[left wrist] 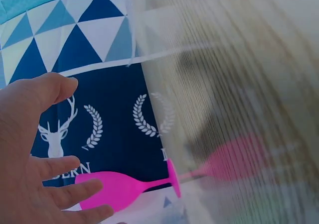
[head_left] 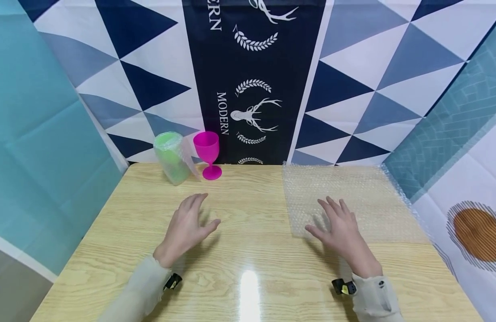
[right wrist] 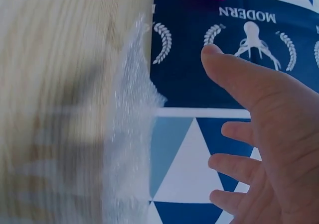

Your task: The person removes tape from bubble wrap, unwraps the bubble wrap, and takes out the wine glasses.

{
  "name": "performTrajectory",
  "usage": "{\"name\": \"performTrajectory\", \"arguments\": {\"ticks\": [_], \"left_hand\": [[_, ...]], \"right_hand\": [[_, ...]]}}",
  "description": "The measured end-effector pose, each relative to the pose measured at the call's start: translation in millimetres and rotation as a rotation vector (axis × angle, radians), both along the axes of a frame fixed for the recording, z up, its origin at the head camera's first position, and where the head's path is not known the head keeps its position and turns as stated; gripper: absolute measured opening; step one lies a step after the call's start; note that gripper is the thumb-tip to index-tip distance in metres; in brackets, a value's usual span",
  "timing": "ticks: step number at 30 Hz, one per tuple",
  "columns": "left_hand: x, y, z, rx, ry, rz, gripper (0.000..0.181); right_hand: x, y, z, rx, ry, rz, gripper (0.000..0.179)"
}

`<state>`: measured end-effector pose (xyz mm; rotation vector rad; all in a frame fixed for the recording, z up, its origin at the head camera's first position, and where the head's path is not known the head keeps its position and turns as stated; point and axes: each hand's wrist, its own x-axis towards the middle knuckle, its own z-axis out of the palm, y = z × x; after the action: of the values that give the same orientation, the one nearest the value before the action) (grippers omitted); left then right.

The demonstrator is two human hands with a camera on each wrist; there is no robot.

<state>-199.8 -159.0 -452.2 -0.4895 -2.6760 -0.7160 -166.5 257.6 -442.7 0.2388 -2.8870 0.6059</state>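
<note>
A pink plastic goblet [head_left: 207, 147] stands upright at the back left of the table. Beside it is a green object wrapped in bubble wrap [head_left: 173, 158], its shape partly hidden by the wrapping. My left hand [head_left: 185, 226] hovers in front of these two with fingers spread and nothing held; the goblet [left wrist: 112, 190] appears beyond its fingertips in the left wrist view. On the right, a flat sheet of bubble wrap [head_left: 376, 201] lies on the table. Over its front left part is my right hand [head_left: 340, 226], fingers apart and holding nothing.
The wooden table [head_left: 248, 232] backs onto a patterned cloth [head_left: 248, 67] with triangles and a dark deer-print strip. Teal cloth [head_left: 50, 134] hangs at the left; another patterned cloth [head_left: 469, 179] borders the right. Dark wrist cameras [head_left: 344, 286] sit below both hands.
</note>
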Motion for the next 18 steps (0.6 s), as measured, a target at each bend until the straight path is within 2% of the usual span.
{"name": "performTrajectory", "arguments": {"ticks": [3, 9, 18], "left_hand": [[5.8, 0.2, 0.5, -0.041, 0.017, 0.004, 0.085], [13.6, -0.4, -0.7, -0.097, -0.002, 0.003, 0.094], [14.5, -14.5, -2.9, -0.124, -0.026, 0.018, 0.098]], "right_hand": [[5.7, -9, -0.4, 0.003, 0.002, 0.000, 0.087], [16.2, -27, -2.0, -0.018, 0.050, 0.017, 0.094], [21.1, -55, -10.6, -0.065, 0.169, 0.073, 0.096]]}}
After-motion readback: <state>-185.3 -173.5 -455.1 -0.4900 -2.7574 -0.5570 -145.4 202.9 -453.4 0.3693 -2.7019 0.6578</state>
